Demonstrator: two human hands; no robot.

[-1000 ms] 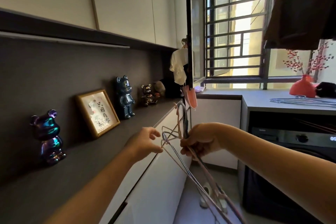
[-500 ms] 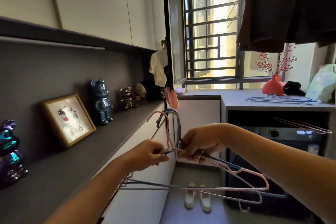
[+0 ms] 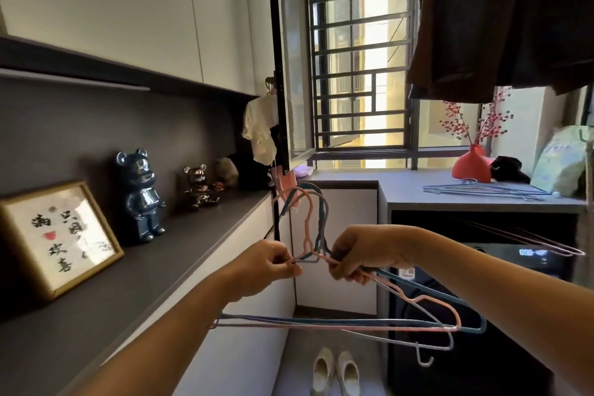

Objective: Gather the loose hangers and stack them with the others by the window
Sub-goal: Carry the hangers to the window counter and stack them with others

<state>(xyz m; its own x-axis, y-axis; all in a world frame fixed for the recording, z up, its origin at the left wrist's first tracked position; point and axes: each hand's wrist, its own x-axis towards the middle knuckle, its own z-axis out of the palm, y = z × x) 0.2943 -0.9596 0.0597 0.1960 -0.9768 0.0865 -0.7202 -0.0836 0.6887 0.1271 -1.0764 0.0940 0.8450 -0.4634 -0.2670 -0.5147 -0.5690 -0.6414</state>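
Observation:
I hold a bunch of thin pink and blue hangers (image 3: 350, 325) in front of me, hooks upward, bars hanging level below my wrists. My right hand (image 3: 360, 255) is closed around their necks just right of the hooks. My left hand (image 3: 268, 265) pinches the left shoulder wire beside the hooks. A flat stack of hangers (image 3: 485, 191) lies on the grey counter (image 3: 418, 193) under the window, in front of a red vase (image 3: 471, 165). One more pink hanger (image 3: 546, 243) hangs at the right, over the dark machine front.
A dark shelf (image 3: 180, 254) runs along the left with a framed picture (image 3: 56, 236) and bear figures (image 3: 141, 194). Dark clothes (image 3: 501, 26) hang at the top right. A washing machine (image 3: 514, 283) sits below the counter. White shoes (image 3: 337, 370) stand on the floor.
The hangers have swung from pointing downward to level, hooks up. My left hand has closed on the wire. The view has turned right, bringing the counter stack closer.

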